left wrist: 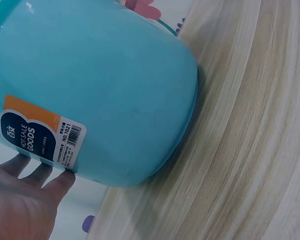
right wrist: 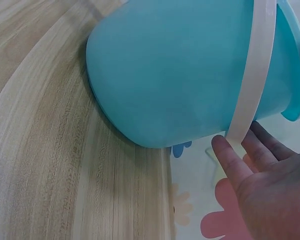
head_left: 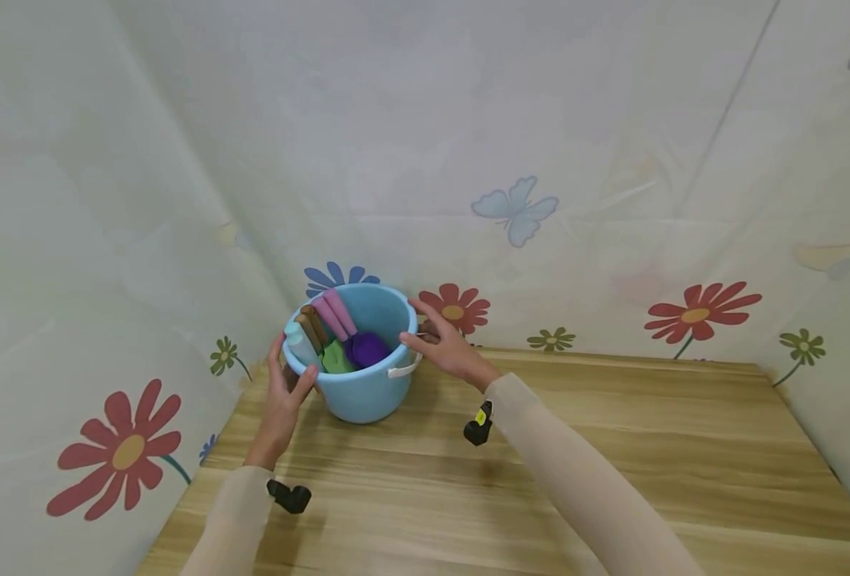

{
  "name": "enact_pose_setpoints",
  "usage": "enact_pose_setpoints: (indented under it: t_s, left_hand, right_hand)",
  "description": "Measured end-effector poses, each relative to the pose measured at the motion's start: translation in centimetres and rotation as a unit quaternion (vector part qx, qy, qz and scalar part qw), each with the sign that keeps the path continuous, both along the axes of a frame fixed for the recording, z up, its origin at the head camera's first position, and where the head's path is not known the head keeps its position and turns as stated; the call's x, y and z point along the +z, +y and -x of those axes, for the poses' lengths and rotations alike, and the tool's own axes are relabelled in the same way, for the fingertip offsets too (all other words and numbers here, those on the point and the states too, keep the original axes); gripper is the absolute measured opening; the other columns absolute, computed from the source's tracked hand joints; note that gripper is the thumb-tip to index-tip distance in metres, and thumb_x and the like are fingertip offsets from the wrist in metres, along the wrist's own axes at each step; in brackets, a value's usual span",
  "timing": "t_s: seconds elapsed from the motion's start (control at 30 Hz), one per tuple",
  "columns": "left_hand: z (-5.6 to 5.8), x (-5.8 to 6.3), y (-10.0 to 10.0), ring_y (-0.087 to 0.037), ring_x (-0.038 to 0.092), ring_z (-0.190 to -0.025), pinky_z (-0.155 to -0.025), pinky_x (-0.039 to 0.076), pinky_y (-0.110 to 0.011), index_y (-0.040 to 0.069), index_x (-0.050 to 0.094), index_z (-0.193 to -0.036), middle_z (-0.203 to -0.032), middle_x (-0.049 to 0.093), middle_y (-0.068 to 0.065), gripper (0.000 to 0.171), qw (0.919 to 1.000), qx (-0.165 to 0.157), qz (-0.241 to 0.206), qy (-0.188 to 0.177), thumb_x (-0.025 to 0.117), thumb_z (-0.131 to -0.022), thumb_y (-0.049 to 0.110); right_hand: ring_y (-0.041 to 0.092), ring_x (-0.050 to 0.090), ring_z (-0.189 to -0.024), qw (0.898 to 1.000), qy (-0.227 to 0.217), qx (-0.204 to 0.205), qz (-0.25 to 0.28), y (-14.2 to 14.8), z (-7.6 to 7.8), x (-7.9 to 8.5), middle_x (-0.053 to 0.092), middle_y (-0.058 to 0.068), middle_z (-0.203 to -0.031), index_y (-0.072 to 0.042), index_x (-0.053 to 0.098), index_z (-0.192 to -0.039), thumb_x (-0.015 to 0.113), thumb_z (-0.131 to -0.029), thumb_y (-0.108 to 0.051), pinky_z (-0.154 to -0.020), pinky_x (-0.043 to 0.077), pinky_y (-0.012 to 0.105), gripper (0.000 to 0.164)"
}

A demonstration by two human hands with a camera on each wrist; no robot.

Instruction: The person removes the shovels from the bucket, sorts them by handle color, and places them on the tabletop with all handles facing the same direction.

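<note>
A light blue bucket (head_left: 364, 398) with a white carrying handle (head_left: 403, 370) stands upright at the table's far left corner. Inside it are a purple scoop-like piece (head_left: 369, 350), a green piece (head_left: 337, 358), pink handles (head_left: 335, 314), brown handles (head_left: 313, 326) and a pale blue piece (head_left: 301, 344); their lower parts are hidden. At the bucket's left side, my left hand (head_left: 283, 404) rests extended fingertips on the wall, near a label (left wrist: 42, 131), thumb at the rim. On the opposite side, my right hand (head_left: 448, 346) has outstretched fingers against the rim and handle.
The wood-grain table (head_left: 540, 480) meets a pale curtain-like backdrop (head_left: 597, 264) printed with flowers and butterflies, close behind and left of the bucket. Black wrist cameras sit at the left cuff (head_left: 248, 492) and right cuff (head_left: 508, 398).
</note>
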State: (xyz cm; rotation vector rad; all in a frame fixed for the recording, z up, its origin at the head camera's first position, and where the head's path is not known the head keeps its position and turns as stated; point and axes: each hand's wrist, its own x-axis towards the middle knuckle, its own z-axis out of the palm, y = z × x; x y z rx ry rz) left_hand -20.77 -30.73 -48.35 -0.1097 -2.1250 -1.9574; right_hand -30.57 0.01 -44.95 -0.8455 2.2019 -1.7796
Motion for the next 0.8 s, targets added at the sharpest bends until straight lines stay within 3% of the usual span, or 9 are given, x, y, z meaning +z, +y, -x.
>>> enact_pose_setpoints:
  t_s: [0.27,0.53,0.8]
  left_hand:
    - [-0.1,0.2,0.1,-0.031,0.025,-0.151,-0.118,0.028,-0.058,0.042,0.003,-0.162,-0.167,0.017,-0.016,0.080,1.0000,0.000,0.003,0.005,0.058,-0.105,0.027]
    - [0.4,0.1,0.2,-0.032,0.024,-0.152,-0.118,0.028,-0.058,0.038,0.003,-0.163,-0.168,0.017,-0.015,0.082,0.9999,-0.002,0.004,0.012,0.059,-0.105,0.030]
    - [0.0,0.0,-0.1,-0.032,0.024,-0.152,-0.117,0.028,-0.058,0.040,0.003,-0.162,-0.168,0.017,-0.015,0.081,1.0000,-0.001,0.008,0.005,0.059,-0.105,0.030]
  right_hand:
    - [0.035,0.051,-0.137,1.000,0.000,0.007,-0.005,0.0,0.2,0.1,0.048,0.017,-0.152,-0.030,0.024,-0.164,0.066,-0.101,-0.039,-0.104,0.048,0.054,0.076]
    - [0.033,0.057,-0.130,0.998,0.002,0.011,-0.054,0.8,0.2,1.9,0.054,0.017,-0.142,-0.026,0.023,-0.164,0.069,-0.099,-0.043,-0.099,0.053,0.052,0.081]
    - [0.034,0.057,-0.131,0.995,-0.014,0.028,-0.090,0.9,0.7,2.8,0.042,0.010,-0.156,-0.027,0.026,-0.161,0.073,-0.094,-0.049,-0.093,0.056,0.052,0.085]
